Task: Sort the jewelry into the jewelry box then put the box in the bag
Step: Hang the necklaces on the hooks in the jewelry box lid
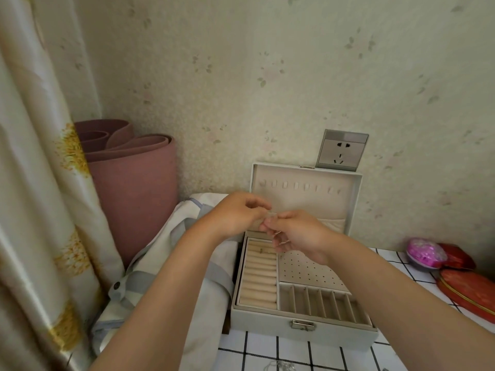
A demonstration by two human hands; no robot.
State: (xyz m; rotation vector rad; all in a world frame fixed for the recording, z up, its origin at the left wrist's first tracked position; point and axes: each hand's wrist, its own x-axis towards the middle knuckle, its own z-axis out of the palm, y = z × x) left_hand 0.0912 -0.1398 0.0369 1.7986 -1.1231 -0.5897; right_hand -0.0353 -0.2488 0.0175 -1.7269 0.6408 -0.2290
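A pale grey jewelry box (302, 326) stands open on the checked tabletop, its lid (305, 194) leaning back against the wall. Inside are beige ring rolls (258, 279) on the left, a perforated earring panel (308, 271) and a row of slots (321, 301). A small ring sits in the upper ring rolls (261, 249). My left hand (235, 215) and my right hand (297, 234) meet above the box's rear left part, both pinching a small clear packet (270, 216). What it holds is too small to tell. A white and grey cloth bag (171, 263) lies left of the box.
A rolled pink mat (134, 183) stands in the corner behind the bag, with a curtain (40, 183) at the left. A wall socket (341, 151) is above the lid. A pink heart-shaped box (426, 253) and red boxes (468, 293) sit at the right. Thin jewelry (281, 366) lies at the bottom edge.
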